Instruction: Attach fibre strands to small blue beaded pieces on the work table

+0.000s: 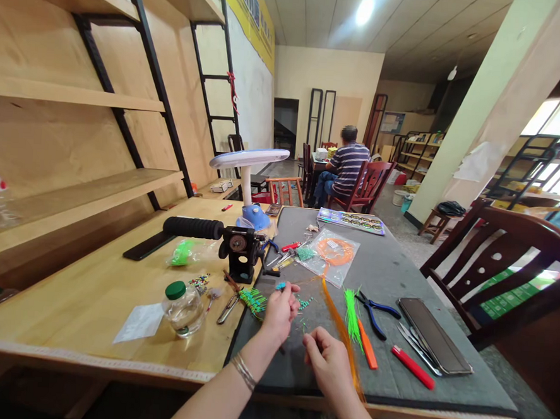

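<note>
My left hand (279, 309) hovers over the grey mat (390, 273) with its fingers curled in a pinch on a small blue piece. My right hand (328, 363) is closer to me, fingers pinched together on something too thin to name. A long bunch of orange strands (343, 330) runs along the mat just right of my right hand. A tuft of bright green strands (351, 310) and an orange stick (367, 352) lie beside them. A green-fringed bundle (252, 299) rests just left of my left hand.
Blue-handled pliers (375, 311), a red tool (412, 367), scissors and a dark phone (434, 336) lie on the mat's right. A black vise (239, 250), a blue-white lamp (249, 160), a green-capped jar (183, 306) and a bag with an orange coil (333, 253) stand further off. A person sits at the back (344, 166). A wooden chair (504, 261) is right.
</note>
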{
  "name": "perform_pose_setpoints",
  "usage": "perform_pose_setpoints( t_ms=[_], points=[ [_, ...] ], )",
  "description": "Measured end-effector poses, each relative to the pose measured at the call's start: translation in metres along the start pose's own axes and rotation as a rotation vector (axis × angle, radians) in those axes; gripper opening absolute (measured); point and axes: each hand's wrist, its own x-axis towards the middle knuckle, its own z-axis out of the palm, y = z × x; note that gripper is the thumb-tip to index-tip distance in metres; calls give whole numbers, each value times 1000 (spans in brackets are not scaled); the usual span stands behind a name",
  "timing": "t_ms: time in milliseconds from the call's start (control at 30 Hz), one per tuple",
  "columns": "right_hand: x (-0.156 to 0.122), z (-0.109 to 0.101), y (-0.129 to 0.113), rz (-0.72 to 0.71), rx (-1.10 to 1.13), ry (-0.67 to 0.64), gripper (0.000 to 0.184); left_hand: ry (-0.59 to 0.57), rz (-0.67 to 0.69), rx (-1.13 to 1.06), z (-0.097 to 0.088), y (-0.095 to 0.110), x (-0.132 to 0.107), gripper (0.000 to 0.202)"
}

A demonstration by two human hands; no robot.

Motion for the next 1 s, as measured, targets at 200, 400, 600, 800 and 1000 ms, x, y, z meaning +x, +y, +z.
perform_pose_setpoints(
  t_ms=[200, 400, 600, 800, 1000],
  points=[
    [7, -13, -1, 120, 323, -8, 41, -157, -49, 63, -11, 19, -9, 40],
    [13, -17, -10, 207, 409, 46, 40, -224, -143, 302, -12, 11, -32, 41],
    [24, -16, -18, 214, 416, -6, 38, -204, 47, 338, 0, 12, -33, 26],
    [49, -20, -16, 312, 377, -32, 32, -184, 242, 459, 6, 9, -5, 19],
    [63, -24, -7, 356, 406, -68, 31, -48, 292, 488, 9, 7, 28, 15]
  ],
)
